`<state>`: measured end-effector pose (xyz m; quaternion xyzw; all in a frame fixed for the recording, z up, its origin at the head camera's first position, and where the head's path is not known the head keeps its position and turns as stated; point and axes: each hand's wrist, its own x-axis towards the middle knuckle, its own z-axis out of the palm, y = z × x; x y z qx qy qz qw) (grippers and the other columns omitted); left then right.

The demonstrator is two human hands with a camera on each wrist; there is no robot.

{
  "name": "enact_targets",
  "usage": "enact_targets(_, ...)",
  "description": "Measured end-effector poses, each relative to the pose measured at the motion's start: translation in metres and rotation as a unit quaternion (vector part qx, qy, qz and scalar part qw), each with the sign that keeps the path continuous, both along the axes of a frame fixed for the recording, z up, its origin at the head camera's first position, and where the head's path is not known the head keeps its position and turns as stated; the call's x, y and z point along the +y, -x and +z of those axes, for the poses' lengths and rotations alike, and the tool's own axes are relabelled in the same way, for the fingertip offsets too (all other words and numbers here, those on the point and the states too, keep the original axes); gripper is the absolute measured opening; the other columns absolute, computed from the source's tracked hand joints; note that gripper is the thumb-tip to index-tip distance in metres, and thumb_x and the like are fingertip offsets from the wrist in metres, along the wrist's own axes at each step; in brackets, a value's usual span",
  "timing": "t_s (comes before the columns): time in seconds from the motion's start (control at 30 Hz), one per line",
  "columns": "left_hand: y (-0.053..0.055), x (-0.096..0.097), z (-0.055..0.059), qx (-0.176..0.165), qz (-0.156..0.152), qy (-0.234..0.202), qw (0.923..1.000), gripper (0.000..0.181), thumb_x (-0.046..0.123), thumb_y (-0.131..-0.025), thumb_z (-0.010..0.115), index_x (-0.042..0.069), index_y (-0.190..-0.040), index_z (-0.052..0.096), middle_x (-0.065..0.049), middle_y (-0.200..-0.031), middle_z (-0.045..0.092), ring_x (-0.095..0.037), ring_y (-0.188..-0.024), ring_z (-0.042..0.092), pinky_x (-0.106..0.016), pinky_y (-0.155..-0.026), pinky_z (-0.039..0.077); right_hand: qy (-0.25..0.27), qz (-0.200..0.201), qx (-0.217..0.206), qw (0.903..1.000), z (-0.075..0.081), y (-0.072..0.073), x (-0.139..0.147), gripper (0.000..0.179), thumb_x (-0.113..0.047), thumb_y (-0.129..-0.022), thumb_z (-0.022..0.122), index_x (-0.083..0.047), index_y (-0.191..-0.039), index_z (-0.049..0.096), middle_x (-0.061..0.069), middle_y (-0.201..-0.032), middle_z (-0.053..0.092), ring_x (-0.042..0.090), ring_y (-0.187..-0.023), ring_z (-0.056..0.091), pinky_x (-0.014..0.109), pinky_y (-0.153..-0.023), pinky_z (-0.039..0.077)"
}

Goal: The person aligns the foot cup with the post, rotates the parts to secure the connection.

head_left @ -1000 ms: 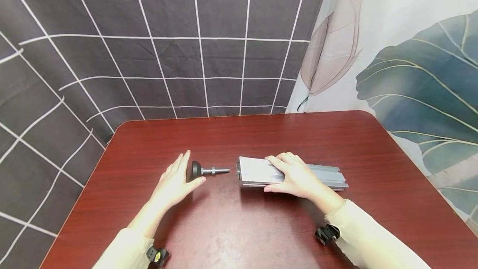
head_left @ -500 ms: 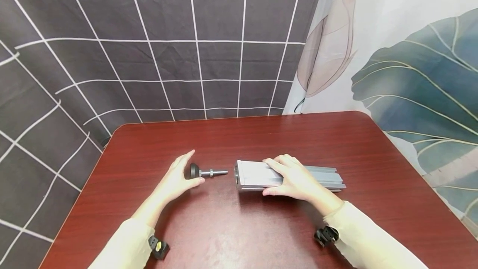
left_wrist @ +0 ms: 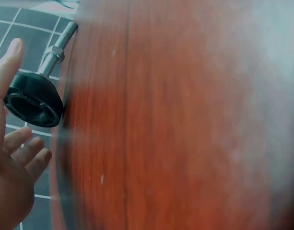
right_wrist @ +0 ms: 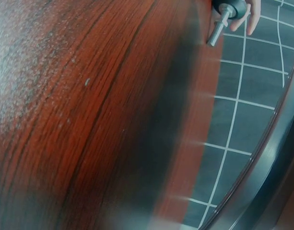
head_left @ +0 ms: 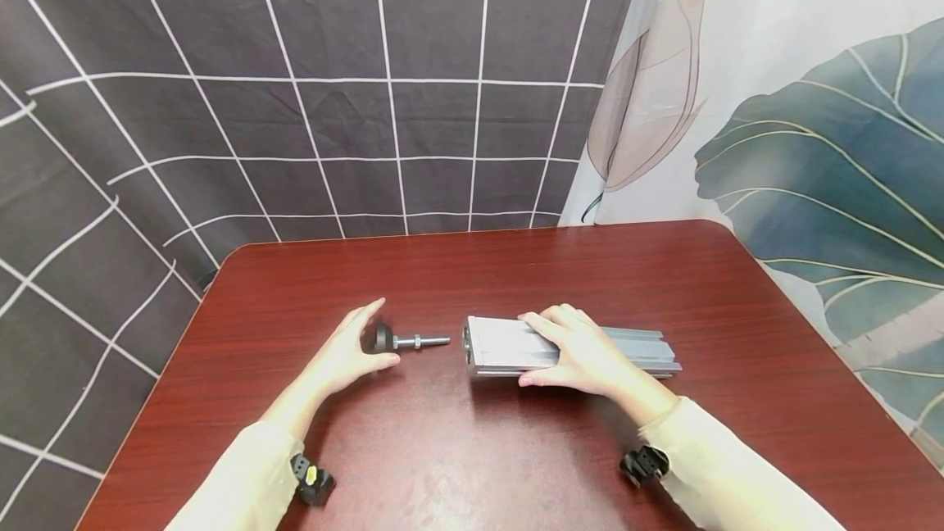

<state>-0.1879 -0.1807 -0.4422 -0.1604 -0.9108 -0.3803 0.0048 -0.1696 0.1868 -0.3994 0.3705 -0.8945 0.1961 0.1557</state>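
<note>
A leveling foot with a round black base and a threaded metal stud lies on its side on the table, the stud pointing right. My left hand is beside its base, fingers straight and thumb spread away from them. The left wrist view puts the black base between thumb and fingers. My right hand grips a silver aluminium profile from above, thumb on the near side and fingers over the top. The profile's end plate faces the stud tip, a small gap between them. In the right wrist view the profile shows along the right edge.
The reddish-brown wooden table carries both parts. Behind it hangs a dark grey curtain with a white grid, and a leaf-patterned curtain hangs at the right. Each wrist wears a small black camera.
My left hand has moved a little to the right, its fingers closer about the black base. My right hand keeps its hold on the profile. The head view has shifted slightly.
</note>
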Motion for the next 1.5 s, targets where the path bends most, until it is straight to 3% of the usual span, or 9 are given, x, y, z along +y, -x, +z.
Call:
enact_targets(0.27, 0.000, 0.000, -0.002, -0.011, -0.017, 0.001, 0.9998, 0.090, 0.032, -0.070, 0.082, 0.007, -0.142, 0.036, -0.021, -0.133, 0.046, -0.037, -0.116, 0.050, -0.051, -0.097, 0.040, 0.004, 0.007, -0.007, 0.9999, -0.001, 0.001, 0.000, 0.080, -0.063, -0.065, 0.073, -0.009, -0.122, 0.059, 0.002, -0.097, 0.056, 0.020, -0.091, 0.052, 0.041, -0.079, 0.043)
enact_targets(0.47, -0.001, 0.001, -0.005, 0.006, -0.019, 0.022, 0.9995, 0.080, 0.031, -0.070, 0.082, 0.005, -0.136, 0.045, -0.016, -0.127, 0.055, -0.033, -0.122, 0.047, -0.050, -0.102, 0.036, 0.000, 0.006, -0.006, 1.0000, -0.002, 0.001, 0.000, 0.078, -0.061, -0.064, 0.075, -0.011, -0.122, 0.059, 0.003, -0.098, 0.056, 0.021, -0.091, 0.052, 0.041, -0.080, 0.043)
enact_targets(0.63, -0.003, 0.001, -0.008, 0.027, 0.006, 0.028, 0.9992, 0.066, 0.032, -0.068, 0.083, 0.007, -0.123, 0.056, -0.013, -0.120, 0.058, -0.028, -0.107, 0.056, -0.045, -0.093, 0.044, 0.002, 0.007, -0.010, 0.9999, -0.004, 0.002, -0.001, 0.077, -0.060, -0.064, 0.075, -0.011, -0.121, 0.059, 0.002, -0.097, 0.056, 0.020, -0.091, 0.052, 0.040, -0.080, 0.043)
enact_targets(0.8, -0.007, 0.000, -0.006, 0.030, 0.030, 0.018, 0.9989, 0.063, 0.034, -0.068, 0.083, 0.011, -0.121, 0.057, -0.011, -0.119, 0.058, -0.022, -0.096, 0.059, -0.041, -0.083, 0.049, 0.008, 0.014, -0.001, 0.9999, -0.006, 0.002, -0.001, 0.077, -0.063, -0.066, 0.072, -0.009, -0.120, 0.059, 0.002, -0.097, 0.056, 0.020, -0.090, 0.052, 0.040, -0.078, 0.043)
enact_targets(1.23, -0.018, 0.006, 0.016, 0.052, 0.015, -0.063, 0.9966, 0.063, 0.025, -0.066, 0.086, 0.010, -0.120, 0.058, -0.006, -0.114, 0.059, -0.025, -0.097, 0.063, -0.040, -0.083, 0.053, 0.002, 0.010, 0.012, 0.9999, -0.004, 0.005, 0.001, 0.077, -0.062, -0.065, 0.073, -0.009, -0.120, 0.060, 0.003, -0.096, 0.056, 0.021, -0.089, 0.052, 0.041, -0.078, 0.044)
enact_targets(1.5, -0.026, 0.010, 0.040, 0.056, -0.023, -0.149, 0.9870, 0.061, 0.013, -0.066, 0.086, 0.014, -0.120, 0.058, -0.003, -0.112, 0.061, -0.023, -0.094, 0.062, -0.027, -0.079, 0.053, 0.009, 0.008, 0.013, 0.9998, -0.003, 0.006, 0.003, 0.078, -0.065, -0.065, 0.071, -0.009, -0.118, 0.060, 0.003, -0.096, 0.056, 0.021, -0.088, 0.051, 0.040, -0.077, 0.043)
